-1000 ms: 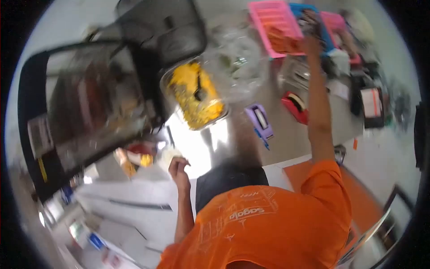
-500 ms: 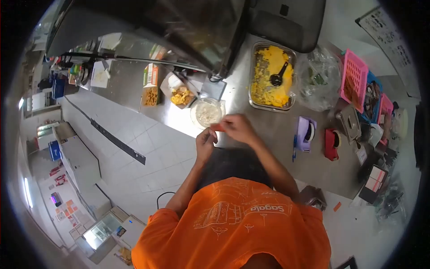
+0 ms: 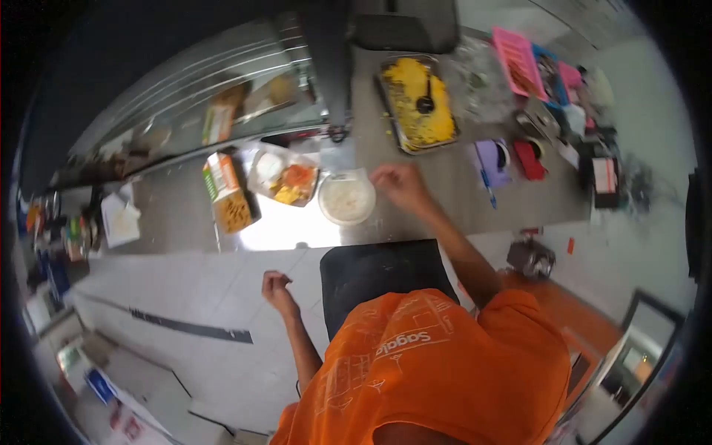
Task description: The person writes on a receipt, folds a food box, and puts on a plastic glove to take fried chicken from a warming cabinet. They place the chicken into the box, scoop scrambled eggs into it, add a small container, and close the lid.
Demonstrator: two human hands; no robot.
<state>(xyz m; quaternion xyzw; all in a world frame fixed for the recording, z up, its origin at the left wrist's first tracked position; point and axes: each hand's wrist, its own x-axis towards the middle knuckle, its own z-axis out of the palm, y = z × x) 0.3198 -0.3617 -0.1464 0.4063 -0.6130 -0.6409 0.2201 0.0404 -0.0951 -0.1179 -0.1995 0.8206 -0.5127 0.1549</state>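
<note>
Round tub (image 3: 347, 202): sits near the front edge of the table (image 3: 523, 208). Right hand (image 3: 401, 185) just beside tub, loosely bent, cannot tell if empty; left hand (image 3: 279, 291) well apart from tub, half open, seemingly empty. Could get knocked off by a hurried sweep.

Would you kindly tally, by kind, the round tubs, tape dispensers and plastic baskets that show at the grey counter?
Round tub with pale contents, near the right hand: 1
Tape dispensers, one purple and one red: 2
Plastic baskets, one large pink, one blue and one small pink: 3
Total: 6
</note>
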